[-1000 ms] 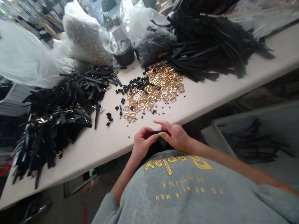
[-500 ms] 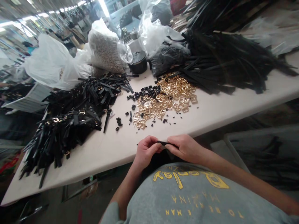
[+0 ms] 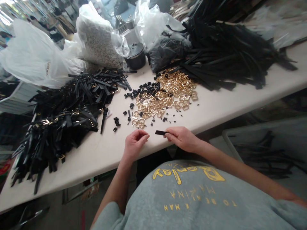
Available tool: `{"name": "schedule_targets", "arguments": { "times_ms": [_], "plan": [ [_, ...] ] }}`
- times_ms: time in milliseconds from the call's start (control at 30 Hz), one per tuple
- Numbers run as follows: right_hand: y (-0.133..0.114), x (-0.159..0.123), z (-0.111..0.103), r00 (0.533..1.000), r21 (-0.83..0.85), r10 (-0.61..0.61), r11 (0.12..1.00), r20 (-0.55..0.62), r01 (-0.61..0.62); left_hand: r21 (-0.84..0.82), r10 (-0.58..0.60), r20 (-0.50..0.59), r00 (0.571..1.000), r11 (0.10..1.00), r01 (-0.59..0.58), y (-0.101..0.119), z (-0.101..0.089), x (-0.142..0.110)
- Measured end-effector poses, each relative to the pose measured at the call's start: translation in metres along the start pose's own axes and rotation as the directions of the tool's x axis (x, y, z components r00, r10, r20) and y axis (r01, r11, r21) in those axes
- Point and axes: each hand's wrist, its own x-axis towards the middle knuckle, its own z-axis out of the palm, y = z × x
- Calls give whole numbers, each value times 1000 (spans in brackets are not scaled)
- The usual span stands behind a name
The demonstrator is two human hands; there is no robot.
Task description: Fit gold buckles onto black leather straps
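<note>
My right hand grips a short black strap near the table's front edge. The strap's flat end sticks out to the left, past the fingertips. To its left, apart from the strap, my left hand is closed in a pinch. Whatever its fingertips may hold is too small to make out. Just beyond the hands lies a heap of gold buckles, with black loops piled along its left side. Several small black bits are scattered in front of the heap.
Black straps fitted with buckles cover the left of the table. Long black strips are piled at the right. Clear bags and a black lidded pot stand at the back. A bin sits below, right.
My hands have parted. The left one has let go of the strap and moved left, while the right one keeps hold of it. The view has shifted slightly.
</note>
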Motion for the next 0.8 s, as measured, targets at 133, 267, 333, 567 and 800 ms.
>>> {"name": "schedule_targets", "arguments": {
  "times_ms": [133,267,333,567,800],
  "plan": [
    [3,2,-4,998,251,67,966,12,-68,460,205,-28,978,872,-169,-1,-24,27],
    [4,2,-2,998,280,59,958,-8,-54,682,200,135,971,691,-237,7,-29,47],
    [5,1,0,998,274,52,961,-19,-45,755,173,175,969,608,-245,11,-27,51],
    [8,1,1,999,263,48,964,-6,-45,871,186,259,948,379,-312,22,-17,56],
    [8,1,1,999,273,26,962,-31,-16,777,274,186,944,547,-312,23,-20,62]
  ]
}}
